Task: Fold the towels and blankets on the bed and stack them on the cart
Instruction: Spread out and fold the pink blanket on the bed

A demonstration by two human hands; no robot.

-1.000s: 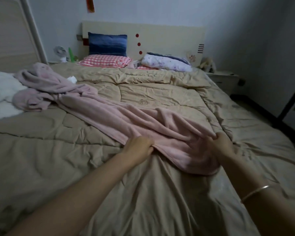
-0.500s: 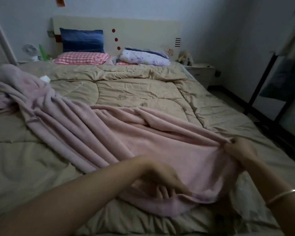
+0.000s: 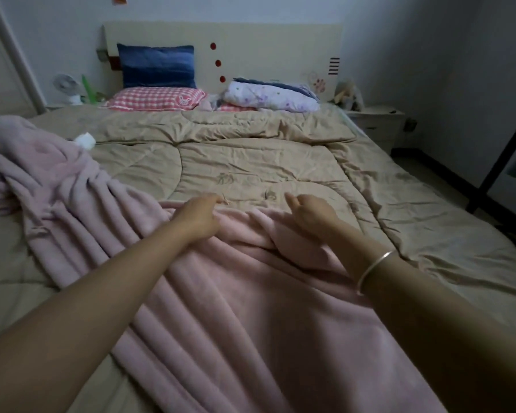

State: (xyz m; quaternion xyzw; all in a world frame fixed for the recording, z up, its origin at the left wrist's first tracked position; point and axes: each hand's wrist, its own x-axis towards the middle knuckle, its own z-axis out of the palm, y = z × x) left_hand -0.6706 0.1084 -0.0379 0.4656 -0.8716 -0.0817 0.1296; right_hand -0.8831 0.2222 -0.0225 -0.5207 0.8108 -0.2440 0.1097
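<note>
A pink fleece blanket (image 3: 236, 308) lies rumpled over the tan quilt (image 3: 251, 162), running from the left side of the bed down to the near edge. My left hand (image 3: 197, 217) grips the blanket's far edge near the middle of the bed. About a hand's width to the right, my right hand (image 3: 312, 214), with a bangle on its wrist, holds a bunched fold of the same edge with curled fingers. The cart is not in view.
Blue, red-checked and floral pillows (image 3: 157, 98) lie by the headboard. A small white object (image 3: 85, 141) sits on the quilt beside the blanket's left heap. A nightstand (image 3: 379, 120) and a black frame (image 3: 501, 162) stand to the right of the bed.
Both hands have moved from the near edge to the middle of the bed and come closer together. The pink blanket now covers the near part of the bed.
</note>
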